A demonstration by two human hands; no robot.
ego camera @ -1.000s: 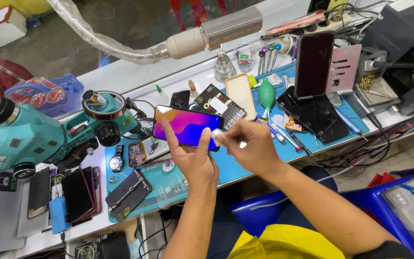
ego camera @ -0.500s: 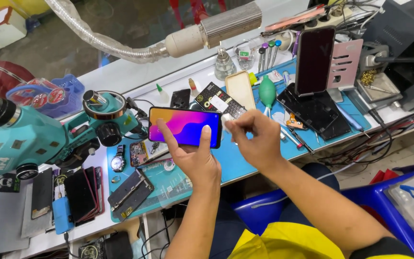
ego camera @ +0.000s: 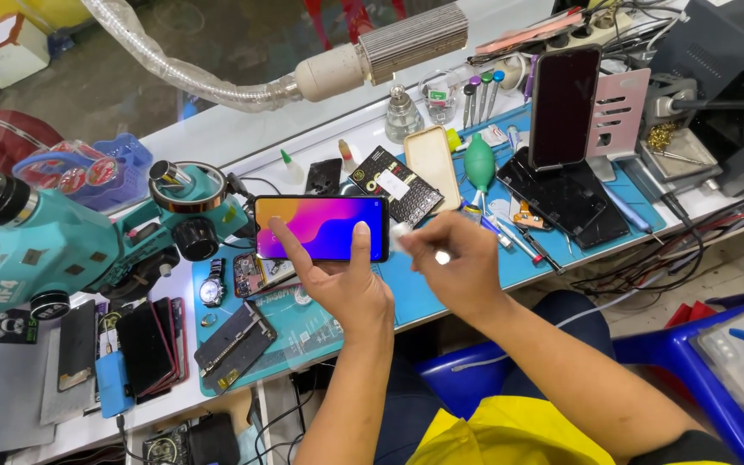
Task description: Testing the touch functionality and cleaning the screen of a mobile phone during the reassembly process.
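Left hand (ego camera: 337,280) props the lit phone (ego camera: 322,227) screen-up over the table (ego camera: 441,293) for viewing; right hand (ego camera: 454,267) is curled around a small white piece (ego camera: 399,232) near its edge.

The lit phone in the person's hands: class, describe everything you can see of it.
The phone is a slim dark-framed slab held lengthwise, screen up, above the blue work mat. Its screen is lit with a yellow, orange, pink and purple swirl. The left hand grips it from below, fingers resting across the glass. The right hand, pinching something small and white, meets its right end.
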